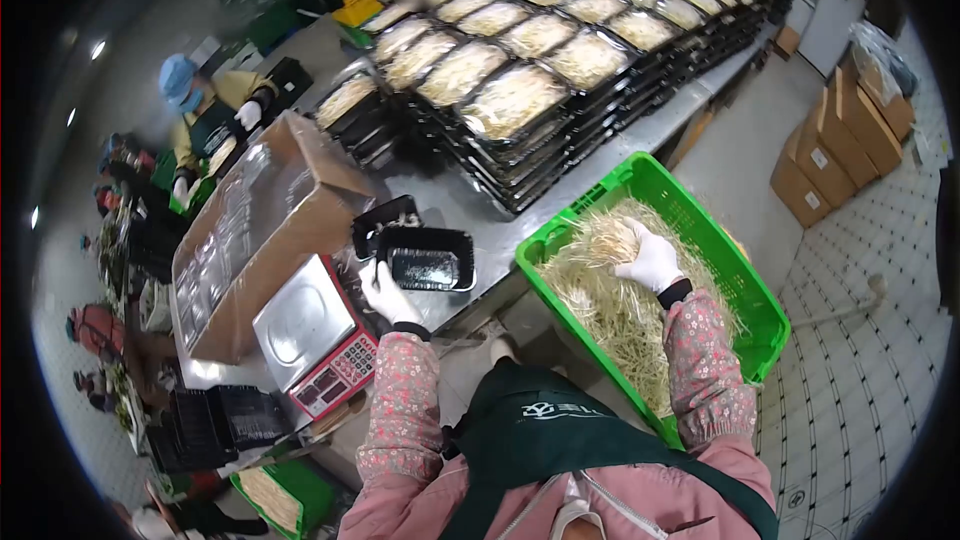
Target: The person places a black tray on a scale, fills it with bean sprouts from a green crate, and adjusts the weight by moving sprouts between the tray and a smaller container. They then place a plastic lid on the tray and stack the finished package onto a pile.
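Note:
My right hand (650, 256), in a white glove, is closed round a bunch of pale thin strands (605, 240) inside the green crate (765, 325), which is heaped with the same strands. My left hand (385, 295), also white-gloved, is at the left edge of an empty black tray (428, 265) on the metal table; its fingertips meet the rim. A second black tray (385, 220) lies partly behind that one. Left of my left hand stands a red scale (335, 380) with a bare metal plate.
Stacked, filled black trays (510, 100) cover the table's far part. A cardboard box (340, 175) of clear lids stands beyond the scale. Black trays (245, 418) lie at lower left. Cartons (825, 160) stand at right. A co-worker (215, 110) in a blue cap is at upper left.

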`<state>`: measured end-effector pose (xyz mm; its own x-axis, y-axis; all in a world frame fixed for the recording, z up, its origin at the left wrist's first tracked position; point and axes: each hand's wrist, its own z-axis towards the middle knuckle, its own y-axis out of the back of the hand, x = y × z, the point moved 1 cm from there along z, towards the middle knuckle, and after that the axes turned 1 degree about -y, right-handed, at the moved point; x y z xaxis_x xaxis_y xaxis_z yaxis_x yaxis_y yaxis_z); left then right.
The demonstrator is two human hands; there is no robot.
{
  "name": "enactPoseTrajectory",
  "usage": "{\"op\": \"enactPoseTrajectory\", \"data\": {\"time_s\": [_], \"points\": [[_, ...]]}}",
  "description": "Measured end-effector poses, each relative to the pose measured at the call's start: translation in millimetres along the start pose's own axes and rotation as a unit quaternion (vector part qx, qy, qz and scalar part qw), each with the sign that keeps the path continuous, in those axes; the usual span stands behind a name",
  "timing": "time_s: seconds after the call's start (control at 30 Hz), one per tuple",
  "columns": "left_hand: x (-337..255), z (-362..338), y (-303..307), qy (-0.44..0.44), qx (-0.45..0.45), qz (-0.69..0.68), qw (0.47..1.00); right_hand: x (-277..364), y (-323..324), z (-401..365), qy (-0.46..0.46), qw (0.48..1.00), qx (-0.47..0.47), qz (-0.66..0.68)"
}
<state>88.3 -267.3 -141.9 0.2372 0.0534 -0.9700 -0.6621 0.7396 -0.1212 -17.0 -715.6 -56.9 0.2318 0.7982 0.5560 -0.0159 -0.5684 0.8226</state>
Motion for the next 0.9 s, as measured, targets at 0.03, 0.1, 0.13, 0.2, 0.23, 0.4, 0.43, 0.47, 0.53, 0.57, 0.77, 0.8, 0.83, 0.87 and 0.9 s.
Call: {"op": "enactPoseTrajectory", "data": {"time_s": [0.03,0.1,0.13,0.2,0.23,0.4,0.43,0.47,0.53,0.57,0.77,0.8,0.83,0.87,0.9], "points": [[-29,-4,-9,-0.059,0.013,0.009,0.998,20,-2,5,0.049,0.998,-0.021,-0.040],[-97,-18,-24,-0.194,0.051,0.100,0.974,71,-7,18,0.119,0.991,-0.011,-0.066],[-128,-26,-29,-0.264,0.077,0.183,0.944,101,-10,24,0.154,0.985,-0.005,-0.078],[-156,-37,-36,-0.366,0.116,0.254,0.888,158,-28,35,0.218,0.969,0.008,-0.119],[-166,-40,-36,-0.379,0.150,0.307,0.860,181,-46,44,0.250,0.959,0.005,-0.137],[-114,-14,12,-0.306,0.231,0.315,0.868,315,-119,43,0.398,0.911,-0.004,-0.103],[-110,0,37,-0.271,0.213,0.307,0.887,341,-133,38,0.425,0.900,0.011,-0.098],[-106,15,61,-0.202,0.189,0.223,0.935,366,-146,31,0.451,0.887,0.027,-0.094],[-87,44,106,-0.086,0.132,0.054,0.986,416,-181,20,0.506,0.856,0.038,-0.097],[-78,55,129,-0.047,0.126,0.029,0.990,440,-200,17,0.543,0.834,0.038,-0.090],[-39,118,238,0.031,0.077,0.209,0.974,536,-312,9,0.638,0.741,0.111,-0.176],[-33,128,251,0.028,0.065,0.293,0.953,542,-327,9,0.652,0.725,0.119,-0.185],[-42,141,264,-0.101,0.062,0.362,0.925,549,-340,7,0.651,0.718,0.123,-0.214],[-53,151,272,-0.142,0.079,0.403,0.901,553,-349,3,0.666,0.715,0.111,-0.183],[-59,154,274,-0.178,0.106,0.426,0.881,559,-358,-5,0.644,0.725,0.145,-0.198]]}}
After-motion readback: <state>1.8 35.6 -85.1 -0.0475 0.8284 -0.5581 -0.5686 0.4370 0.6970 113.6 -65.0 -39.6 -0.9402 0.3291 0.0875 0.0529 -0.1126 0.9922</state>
